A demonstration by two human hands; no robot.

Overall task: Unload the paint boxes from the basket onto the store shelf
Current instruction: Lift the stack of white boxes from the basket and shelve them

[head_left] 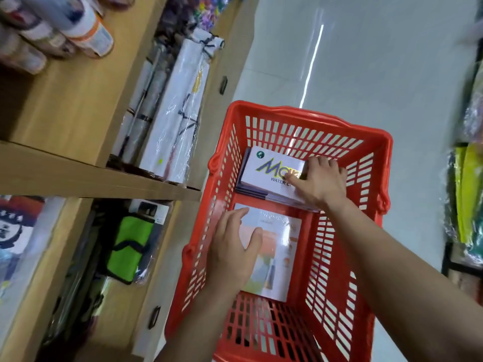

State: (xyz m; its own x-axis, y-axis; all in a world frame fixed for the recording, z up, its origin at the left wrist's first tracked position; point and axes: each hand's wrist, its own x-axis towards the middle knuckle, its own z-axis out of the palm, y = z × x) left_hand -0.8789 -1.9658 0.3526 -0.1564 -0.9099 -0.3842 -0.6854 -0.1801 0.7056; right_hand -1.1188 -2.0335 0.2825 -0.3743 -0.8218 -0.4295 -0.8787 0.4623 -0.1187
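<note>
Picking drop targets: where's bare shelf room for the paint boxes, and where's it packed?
Free: bare wood on the upper shelf, between the cans and the divider. Packed: wrapped canvases beyond the divider; green pouch bay below. In the basket, the near floor is bare.

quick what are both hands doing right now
Left hand: open, fingers spread over the pale paint box.
Right hand: grips the water colour box on top of the stack.

bare forearms [392, 259] — left hand [230, 246], right hand [321, 178]
</note>
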